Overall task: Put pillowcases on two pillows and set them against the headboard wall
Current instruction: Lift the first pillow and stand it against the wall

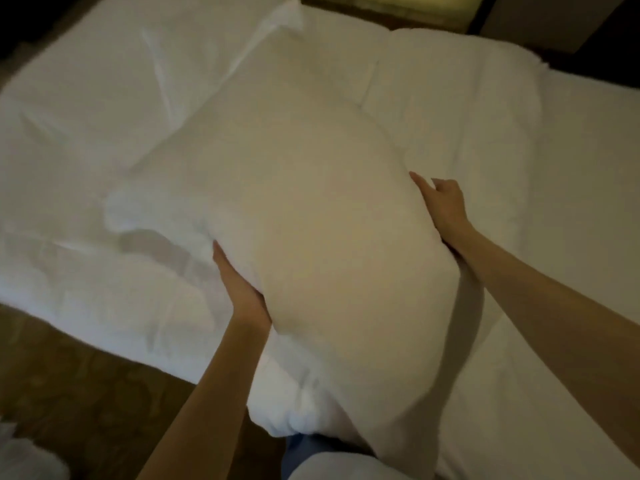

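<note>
A large white pillow [311,220] is held up over the bed between my two hands. My left hand [242,289] presses flat against its left side, fingers together. My right hand [445,209] grips its right edge, fingers partly curled. The pillow's near end bunches by my body at the bottom. White fabric [152,220], thin and half see-through, lies loose to the left of the pillow; whether it is a pillowcase I cannot tell. A second white pillow [460,109] lies at the far right of the bed.
The bed [86,98] with its white sheet fills most of the view. Brown patterned floor [86,393] shows at the lower left. A lit headboard strip [381,5] and dark wall lie at the top. Something white [24,455] sits on the floor at the bottom left.
</note>
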`<control>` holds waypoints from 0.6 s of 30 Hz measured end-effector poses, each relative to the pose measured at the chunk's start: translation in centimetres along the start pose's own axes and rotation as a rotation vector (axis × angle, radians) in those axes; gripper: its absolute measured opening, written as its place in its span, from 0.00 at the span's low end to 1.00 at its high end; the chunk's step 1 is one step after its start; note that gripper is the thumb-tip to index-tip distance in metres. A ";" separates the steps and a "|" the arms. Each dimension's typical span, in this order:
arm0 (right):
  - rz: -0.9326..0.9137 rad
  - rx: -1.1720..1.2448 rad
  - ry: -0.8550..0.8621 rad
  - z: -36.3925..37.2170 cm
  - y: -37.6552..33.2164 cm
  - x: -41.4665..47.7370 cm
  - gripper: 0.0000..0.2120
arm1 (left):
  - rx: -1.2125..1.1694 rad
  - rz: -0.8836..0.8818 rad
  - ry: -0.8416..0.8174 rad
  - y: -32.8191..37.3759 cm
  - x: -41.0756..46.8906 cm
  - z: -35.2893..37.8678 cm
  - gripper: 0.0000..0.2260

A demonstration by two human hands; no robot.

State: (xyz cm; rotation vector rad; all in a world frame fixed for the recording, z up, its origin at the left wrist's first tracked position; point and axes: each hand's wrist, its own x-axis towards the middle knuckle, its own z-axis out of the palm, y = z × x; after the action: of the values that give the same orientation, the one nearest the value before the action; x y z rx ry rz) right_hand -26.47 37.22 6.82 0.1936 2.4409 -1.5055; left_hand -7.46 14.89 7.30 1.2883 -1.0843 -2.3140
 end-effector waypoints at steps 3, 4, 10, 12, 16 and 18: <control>0.082 0.208 0.144 -5.5 3.1 -2.1 0.23 | 0.145 0.065 -0.116 -0.2 0.0 5.0 0.22; 0.105 0.278 0.216 -7.6 4.3 -2.8 0.23 | 0.208 0.089 -0.144 -0.9 -0.2 7.2 0.22; 0.223 0.424 0.540 -16.2 10.4 -4.9 0.22 | 0.362 0.059 -0.400 -6.2 -1.5 18.0 0.21; 0.284 0.452 0.605 -17.7 12.5 -5.5 0.22 | 0.470 0.038 -0.522 -8.2 -1.5 20.2 0.21; 0.507 0.458 0.559 -18.7 16.1 -7.1 0.14 | 0.876 0.060 -0.574 -13.0 -0.9 21.2 0.25; 0.628 0.330 0.475 -19.4 18.3 -7.6 0.21 | 1.092 0.139 -0.574 -15.4 -0.9 19.7 0.27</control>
State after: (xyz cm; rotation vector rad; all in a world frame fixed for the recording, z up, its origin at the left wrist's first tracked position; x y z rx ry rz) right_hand -17.57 62.97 1.61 1.3740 2.0803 -1.6545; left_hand -21.36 35.25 3.05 0.6829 -2.7477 -2.0064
